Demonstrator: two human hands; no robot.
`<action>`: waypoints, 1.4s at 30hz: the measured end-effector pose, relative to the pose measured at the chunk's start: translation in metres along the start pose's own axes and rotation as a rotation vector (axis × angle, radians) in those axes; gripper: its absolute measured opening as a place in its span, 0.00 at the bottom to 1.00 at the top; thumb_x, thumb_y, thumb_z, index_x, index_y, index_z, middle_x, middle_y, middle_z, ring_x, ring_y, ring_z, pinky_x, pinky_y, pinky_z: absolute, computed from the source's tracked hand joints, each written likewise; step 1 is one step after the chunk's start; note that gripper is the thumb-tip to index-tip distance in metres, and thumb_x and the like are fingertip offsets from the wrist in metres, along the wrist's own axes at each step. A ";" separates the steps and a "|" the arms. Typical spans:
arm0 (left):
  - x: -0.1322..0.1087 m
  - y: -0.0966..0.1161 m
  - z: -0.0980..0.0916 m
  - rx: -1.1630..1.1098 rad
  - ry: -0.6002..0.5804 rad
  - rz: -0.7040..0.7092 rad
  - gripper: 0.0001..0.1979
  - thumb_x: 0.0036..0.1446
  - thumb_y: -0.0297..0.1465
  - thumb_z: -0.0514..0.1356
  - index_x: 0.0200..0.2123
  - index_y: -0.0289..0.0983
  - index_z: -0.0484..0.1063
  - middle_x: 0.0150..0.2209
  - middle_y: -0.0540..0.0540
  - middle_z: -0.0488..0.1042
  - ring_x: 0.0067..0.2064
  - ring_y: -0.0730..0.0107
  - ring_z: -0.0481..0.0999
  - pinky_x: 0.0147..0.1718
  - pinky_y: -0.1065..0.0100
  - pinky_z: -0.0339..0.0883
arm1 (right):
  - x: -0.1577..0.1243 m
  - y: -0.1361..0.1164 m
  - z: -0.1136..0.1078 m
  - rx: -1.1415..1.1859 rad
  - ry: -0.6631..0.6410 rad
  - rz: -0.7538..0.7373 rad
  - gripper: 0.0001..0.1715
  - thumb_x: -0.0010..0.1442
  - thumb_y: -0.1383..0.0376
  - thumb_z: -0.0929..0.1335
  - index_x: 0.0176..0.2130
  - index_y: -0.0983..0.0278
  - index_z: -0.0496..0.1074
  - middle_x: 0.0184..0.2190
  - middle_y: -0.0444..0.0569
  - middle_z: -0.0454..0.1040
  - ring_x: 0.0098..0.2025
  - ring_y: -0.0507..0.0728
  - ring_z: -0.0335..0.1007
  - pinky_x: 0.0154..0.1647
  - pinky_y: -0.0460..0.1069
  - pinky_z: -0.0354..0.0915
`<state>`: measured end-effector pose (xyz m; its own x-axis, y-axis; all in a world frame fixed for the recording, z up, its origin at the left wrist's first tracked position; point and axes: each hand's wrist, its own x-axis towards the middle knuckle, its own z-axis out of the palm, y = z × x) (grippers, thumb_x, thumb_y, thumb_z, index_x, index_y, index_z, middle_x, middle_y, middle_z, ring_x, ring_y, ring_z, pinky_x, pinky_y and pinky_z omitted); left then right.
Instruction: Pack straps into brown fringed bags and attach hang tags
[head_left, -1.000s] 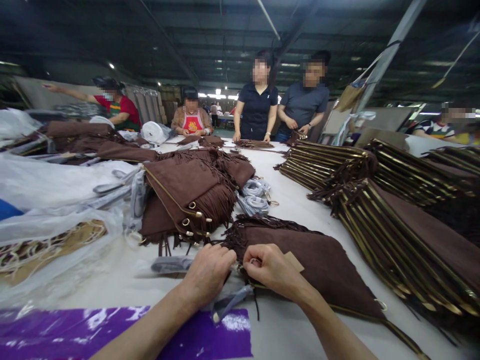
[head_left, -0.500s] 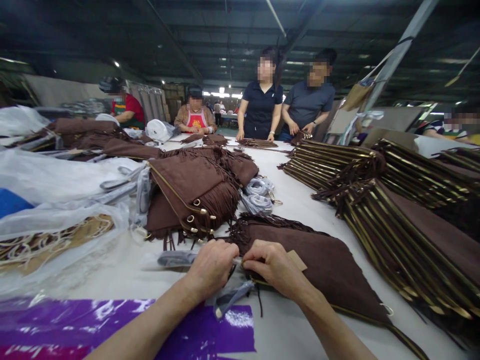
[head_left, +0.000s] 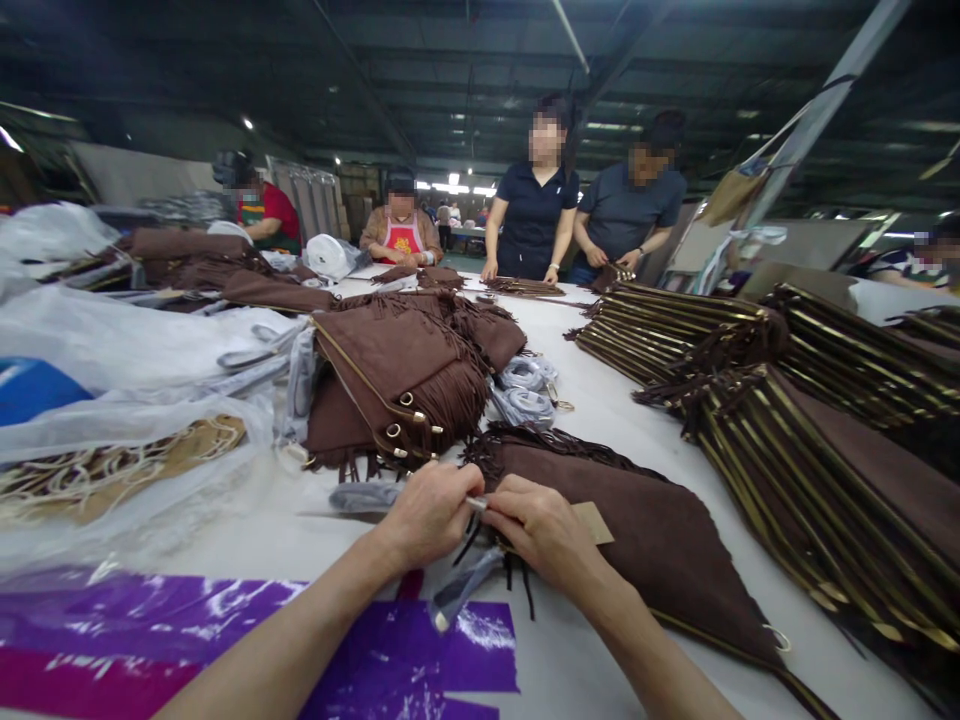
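A brown fringed bag lies flat on the white table, a tan tag on its face. At its near left corner my left hand and my right hand come together, both closed. Between their fingertips shows a small silvery metal fitting; its exact kind is hard to see. My left hand grips a grey strap wrapped in clear plastic, and another wrapped strap end hangs below. My right fingers pinch the fitting at the bag's corner, which they partly cover.
Several brown fringed bags are piled beyond my hands, beside coiled wrapped straps. Stacks of gold-zipped bags fill the right. Plastic sheeting and purple film lie left and in front. Co-workers are across the table.
The hands have shifted slightly apart, and the metal fitting now shows more clearly between them. The whole view has moved a little. One co-worker across the table has lowered their head.
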<state>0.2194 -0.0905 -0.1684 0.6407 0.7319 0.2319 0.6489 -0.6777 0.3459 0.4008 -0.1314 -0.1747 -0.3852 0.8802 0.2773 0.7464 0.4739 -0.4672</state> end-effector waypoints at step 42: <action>-0.002 0.009 0.028 -0.676 0.111 -0.362 0.06 0.43 0.30 0.50 0.19 0.37 0.64 0.22 0.51 0.66 0.29 0.69 0.64 0.30 0.68 0.53 | 0.015 -0.002 -0.001 0.248 0.068 0.238 0.09 0.59 0.66 0.68 0.28 0.63 0.76 0.25 0.43 0.73 0.30 0.53 0.67 0.32 0.47 0.55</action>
<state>0.2356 -0.1002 -0.1909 0.3683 0.9266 0.0764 0.3955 -0.2305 0.8891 0.3938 -0.1190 -0.1688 -0.1734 0.9668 0.1875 0.6535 0.2554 -0.7126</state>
